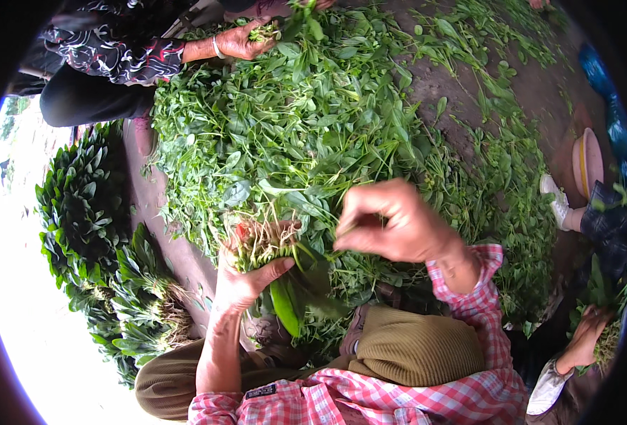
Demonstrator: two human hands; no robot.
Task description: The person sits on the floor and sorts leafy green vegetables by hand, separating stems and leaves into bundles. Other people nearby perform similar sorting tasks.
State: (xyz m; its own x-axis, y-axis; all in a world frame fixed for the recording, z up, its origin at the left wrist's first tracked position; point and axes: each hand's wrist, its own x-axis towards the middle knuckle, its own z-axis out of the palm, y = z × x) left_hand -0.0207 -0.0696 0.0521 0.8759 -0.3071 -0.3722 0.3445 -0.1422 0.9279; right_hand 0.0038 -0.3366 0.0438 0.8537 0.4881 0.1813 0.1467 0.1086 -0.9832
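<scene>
My left hand grips a bunch of leafy greens, its pale tangled roots turned up and a few leaves hanging below the fist. A small red patch shows at the left of the roots; what it is I cannot tell. To the right of the bunch, and apart from it, my right hand is raised with thumb and fingers curled together. Motion blurs it, so whether a thin stem is pinched there is unclear. Beneath both hands spreads a wide heap of loose leafy greens.
Tied-looking bunches of greens lie at left beside a taller dark green stack. At upper left, a co-worker's hand holds greens. Another person's hand holds a bunch at lower right. A pale hat-like object is at far right.
</scene>
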